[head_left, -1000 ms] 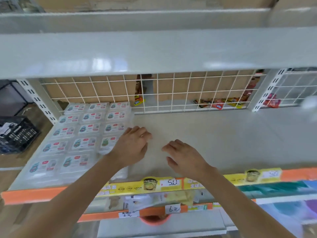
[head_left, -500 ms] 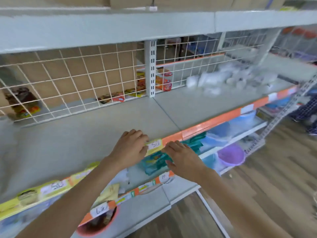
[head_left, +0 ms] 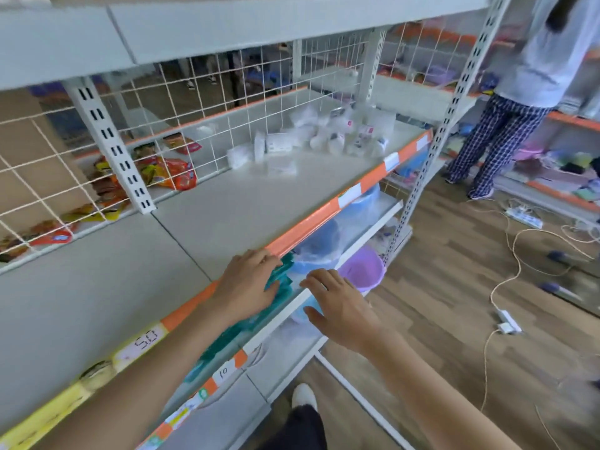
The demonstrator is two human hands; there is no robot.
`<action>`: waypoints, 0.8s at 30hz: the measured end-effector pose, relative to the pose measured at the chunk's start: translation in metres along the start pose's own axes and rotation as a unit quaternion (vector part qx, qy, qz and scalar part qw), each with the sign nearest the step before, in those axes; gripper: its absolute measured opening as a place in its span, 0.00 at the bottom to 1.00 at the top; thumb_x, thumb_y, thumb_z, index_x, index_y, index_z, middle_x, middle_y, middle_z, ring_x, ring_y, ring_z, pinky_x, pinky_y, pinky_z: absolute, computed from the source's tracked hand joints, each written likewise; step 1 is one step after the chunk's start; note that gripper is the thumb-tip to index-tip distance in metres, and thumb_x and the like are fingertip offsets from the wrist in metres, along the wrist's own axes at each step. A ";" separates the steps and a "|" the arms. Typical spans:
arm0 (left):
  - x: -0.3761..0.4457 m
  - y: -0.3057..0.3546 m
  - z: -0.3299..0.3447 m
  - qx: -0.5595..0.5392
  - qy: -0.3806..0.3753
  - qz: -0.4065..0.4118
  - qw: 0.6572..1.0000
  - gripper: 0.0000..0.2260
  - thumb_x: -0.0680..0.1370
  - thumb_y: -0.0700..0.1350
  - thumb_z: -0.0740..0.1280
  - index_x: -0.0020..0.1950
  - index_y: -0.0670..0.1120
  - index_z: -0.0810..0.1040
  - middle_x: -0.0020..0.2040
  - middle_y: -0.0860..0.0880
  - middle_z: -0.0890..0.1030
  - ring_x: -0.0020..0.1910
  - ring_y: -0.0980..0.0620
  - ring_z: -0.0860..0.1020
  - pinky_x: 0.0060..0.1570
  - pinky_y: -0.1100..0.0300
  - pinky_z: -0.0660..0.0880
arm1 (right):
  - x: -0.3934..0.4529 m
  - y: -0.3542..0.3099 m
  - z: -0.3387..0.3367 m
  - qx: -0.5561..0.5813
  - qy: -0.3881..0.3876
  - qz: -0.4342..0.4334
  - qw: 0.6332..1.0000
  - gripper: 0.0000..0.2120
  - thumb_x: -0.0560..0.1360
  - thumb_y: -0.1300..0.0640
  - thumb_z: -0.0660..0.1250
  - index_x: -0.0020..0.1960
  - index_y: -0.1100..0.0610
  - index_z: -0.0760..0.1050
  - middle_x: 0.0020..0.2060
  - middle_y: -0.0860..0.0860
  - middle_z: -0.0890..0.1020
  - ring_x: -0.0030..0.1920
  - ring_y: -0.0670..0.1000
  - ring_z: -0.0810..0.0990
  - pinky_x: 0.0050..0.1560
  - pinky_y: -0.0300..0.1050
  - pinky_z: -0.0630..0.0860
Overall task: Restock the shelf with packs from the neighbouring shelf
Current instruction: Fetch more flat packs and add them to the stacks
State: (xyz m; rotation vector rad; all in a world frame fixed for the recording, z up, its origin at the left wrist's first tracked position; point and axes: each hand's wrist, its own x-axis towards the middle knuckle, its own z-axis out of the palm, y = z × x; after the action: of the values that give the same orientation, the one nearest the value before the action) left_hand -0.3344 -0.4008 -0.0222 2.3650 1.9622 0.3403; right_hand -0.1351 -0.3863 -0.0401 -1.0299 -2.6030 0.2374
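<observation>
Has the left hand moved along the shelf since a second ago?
Yes. The left hand has travelled rightward along the shelf: it was beside the stacked packs, and now it sits at the orange front strip, past the panel seam.

Grey shelf [head_left: 227, 209] — white packs [head_left: 311, 138] scattered

The white packs [head_left: 328, 138] blur together (labels unreadable), and the bystander [head_left: 535, 76] is cut off above the shoulders.

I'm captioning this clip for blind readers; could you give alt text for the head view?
Two empty open hands, left hand and right hand, reach out at the orange front edge of a grey shelf, toward a jumble of white packs at its far end.
</observation>
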 end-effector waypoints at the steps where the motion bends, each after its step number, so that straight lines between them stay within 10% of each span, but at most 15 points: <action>1: 0.017 -0.001 0.004 -0.001 0.007 0.003 1.000 0.18 0.68 0.49 0.61 0.54 0.43 0.79 0.50 0.44 0.79 0.48 0.40 0.77 0.47 0.49 0.75 | 0.007 0.013 -0.003 -0.004 0.002 0.007 1.000 0.18 0.67 0.56 0.66 0.55 0.60 0.75 0.51 0.56 0.78 0.49 0.60 0.78 0.43 0.54 0.78; 6: 0.110 -0.008 0.019 -0.015 0.011 -0.016 1.000 0.16 0.66 0.49 0.62 0.50 0.45 0.79 0.43 0.44 0.78 0.42 0.40 0.78 0.41 0.50 0.76 | 0.052 0.088 -0.024 -0.018 0.002 0.030 0.999 0.17 0.67 0.53 0.63 0.53 0.61 0.76 0.50 0.56 0.79 0.47 0.60 0.78 0.41 0.53 0.78; 16: 0.273 -0.052 0.028 -0.014 0.046 -0.100 0.994 0.20 0.75 0.39 0.62 0.67 0.38 0.67 0.68 0.40 0.65 0.66 0.41 0.66 0.60 0.48 0.68 | 0.140 0.195 -0.033 0.002 0.015 0.033 0.999 0.17 0.70 0.55 0.64 0.57 0.59 0.75 0.53 0.54 0.78 0.51 0.58 0.76 0.47 0.53 0.76; 24: 0.324 -0.086 0.049 0.071 -0.048 -0.209 0.974 0.28 0.78 0.50 0.58 0.75 0.46 0.54 0.76 0.46 0.54 0.73 0.46 0.55 0.66 0.51 0.57 | 0.203 0.260 -0.026 0.022 -0.012 -0.021 0.999 0.17 0.69 0.55 0.65 0.56 0.60 0.75 0.52 0.55 0.77 0.50 0.58 0.76 0.47 0.53 0.77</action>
State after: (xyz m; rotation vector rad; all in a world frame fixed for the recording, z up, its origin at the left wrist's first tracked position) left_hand -0.3525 -0.0625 -0.0411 1.9185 2.4285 0.0617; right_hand -0.0997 -0.0571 -0.0372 -0.9608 -2.6254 0.2973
